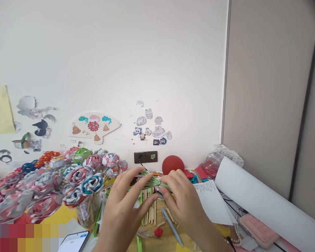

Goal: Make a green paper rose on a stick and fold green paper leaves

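A bundle of thin green strips [154, 182] is gathered narrow at its middle and fans out toward the left. My right hand [182, 196] pinches it beside the gathered point, between thumb and fingers. My left hand [128, 201] curves around the fanned end; its index finger touches the strips and its thumb stays lower, apart from the index finger. Part of the bundle is hidden behind the fingers. Below the hands lie several thin wooden sticks [150, 215], a grey-blue pen [172, 225] and a small red crumpled piece [158, 232] on the wooden tabletop [144, 241].
Many folded paper roses [93, 182] crowd the left side, some above a clear cup [88, 210]. A phone [74, 241] lies at the front left. On the right are a red balloon [173, 164], a written sheet [212, 199], a white paper roll [265, 199] and a pink keyboard [258, 230].
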`<action>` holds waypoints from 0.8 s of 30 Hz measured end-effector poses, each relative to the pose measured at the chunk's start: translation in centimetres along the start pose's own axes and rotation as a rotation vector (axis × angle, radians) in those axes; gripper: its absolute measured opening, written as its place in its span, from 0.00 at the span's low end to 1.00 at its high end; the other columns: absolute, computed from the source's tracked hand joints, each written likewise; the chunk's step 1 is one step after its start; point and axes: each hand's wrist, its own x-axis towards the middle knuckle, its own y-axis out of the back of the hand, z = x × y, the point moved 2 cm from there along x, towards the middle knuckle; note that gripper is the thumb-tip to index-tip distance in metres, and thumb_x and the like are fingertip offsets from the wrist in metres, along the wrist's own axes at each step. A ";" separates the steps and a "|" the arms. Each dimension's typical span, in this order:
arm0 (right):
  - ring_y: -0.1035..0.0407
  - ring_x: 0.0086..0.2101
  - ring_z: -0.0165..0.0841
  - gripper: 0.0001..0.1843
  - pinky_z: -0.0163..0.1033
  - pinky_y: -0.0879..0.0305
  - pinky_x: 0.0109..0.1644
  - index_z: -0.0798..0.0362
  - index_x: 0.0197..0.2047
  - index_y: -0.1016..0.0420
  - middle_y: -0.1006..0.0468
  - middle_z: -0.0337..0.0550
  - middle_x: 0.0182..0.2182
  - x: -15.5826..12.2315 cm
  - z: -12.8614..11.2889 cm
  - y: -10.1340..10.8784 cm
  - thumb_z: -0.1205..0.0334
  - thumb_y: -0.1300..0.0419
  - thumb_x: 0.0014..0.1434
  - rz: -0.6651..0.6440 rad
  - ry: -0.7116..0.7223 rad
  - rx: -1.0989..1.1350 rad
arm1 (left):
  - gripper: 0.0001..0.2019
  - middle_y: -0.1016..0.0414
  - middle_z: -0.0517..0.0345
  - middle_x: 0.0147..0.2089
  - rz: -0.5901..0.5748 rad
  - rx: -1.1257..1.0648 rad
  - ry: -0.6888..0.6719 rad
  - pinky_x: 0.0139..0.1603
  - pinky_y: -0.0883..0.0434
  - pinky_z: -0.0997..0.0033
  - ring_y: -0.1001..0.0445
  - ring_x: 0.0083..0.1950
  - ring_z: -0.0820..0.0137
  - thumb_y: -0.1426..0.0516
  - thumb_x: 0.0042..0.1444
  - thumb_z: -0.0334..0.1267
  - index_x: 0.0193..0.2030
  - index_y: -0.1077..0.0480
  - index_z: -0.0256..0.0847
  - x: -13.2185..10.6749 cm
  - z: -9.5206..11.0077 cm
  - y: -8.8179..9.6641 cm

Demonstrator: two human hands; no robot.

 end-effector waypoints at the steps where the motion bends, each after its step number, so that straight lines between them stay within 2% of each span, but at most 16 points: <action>1: 0.41 0.33 0.35 0.12 0.39 0.43 0.34 0.53 0.37 0.32 0.33 0.41 0.30 0.0 0.0 0.0 0.60 0.54 0.66 0.000 0.009 -0.012 | 0.12 0.30 0.48 0.49 0.011 0.032 -0.060 0.49 0.32 0.58 0.31 0.49 0.59 0.44 0.59 0.34 0.50 0.33 0.43 0.1 0.1 0.0; 4: 0.41 0.32 0.36 0.13 0.39 0.44 0.33 0.54 0.38 0.30 0.33 0.42 0.30 -0.1 0.1 0.0 0.58 0.53 0.66 0.015 0.043 -0.048 | 0.07 0.27 0.48 0.44 0.043 0.045 -0.110 0.49 0.32 0.58 0.29 0.47 0.59 0.44 0.58 0.35 0.43 0.31 0.39 0.4 0.2 0.0; 7: 0.42 0.31 0.36 0.14 0.39 0.45 0.32 0.54 0.37 0.29 0.33 0.42 0.29 -0.2 0.1 -0.2 0.58 0.53 0.66 0.040 0.069 -0.063 | 0.05 0.25 0.50 0.41 0.011 0.014 -0.091 0.48 0.32 0.57 0.29 0.46 0.59 0.43 0.58 0.36 0.41 0.33 0.39 0.5 0.3 -0.2; 11: 0.44 0.30 0.35 0.16 0.38 0.47 0.31 0.55 0.33 0.29 0.34 0.43 0.27 -0.1 0.3 -0.4 0.60 0.54 0.66 0.081 0.112 -0.105 | 0.02 0.26 0.51 0.39 -0.028 -0.033 -0.046 0.43 0.30 0.62 0.27 0.42 0.63 0.46 0.60 0.35 0.37 0.34 0.40 0.2 0.3 -0.4; 15: 0.46 0.29 0.35 0.17 0.38 0.49 0.30 0.56 0.30 0.30 0.37 0.42 0.25 0.0 0.2 -0.6 0.62 0.54 0.66 0.101 0.178 -0.169 | 0.05 0.26 0.52 0.36 -0.051 -0.062 -0.002 0.39 0.28 0.66 0.26 0.40 0.64 0.47 0.60 0.34 0.32 0.34 0.40 -0.1 0.0 -0.7; 19: 0.47 0.28 0.34 0.18 0.38 0.50 0.29 0.56 0.27 0.32 0.38 0.41 0.24 0.0 0.0 -0.6 0.62 0.53 0.66 0.096 0.221 -0.190 | 0.06 0.25 0.52 0.34 -0.060 -0.092 0.047 0.37 0.28 0.68 0.25 0.39 0.64 0.47 0.60 0.35 0.33 0.31 0.39 -0.1 0.0 -0.9; 24: 0.49 0.27 0.33 0.18 0.38 0.50 0.29 0.54 0.24 0.36 0.39 0.40 0.23 -0.2 0.1 -0.6 0.64 0.53 0.66 0.078 0.304 -0.221 | 0.11 0.28 0.56 0.29 -0.148 -0.248 0.159 0.31 0.30 0.74 0.26 0.32 0.68 0.49 0.60 0.34 0.27 0.30 0.40 0.3 0.4 -0.8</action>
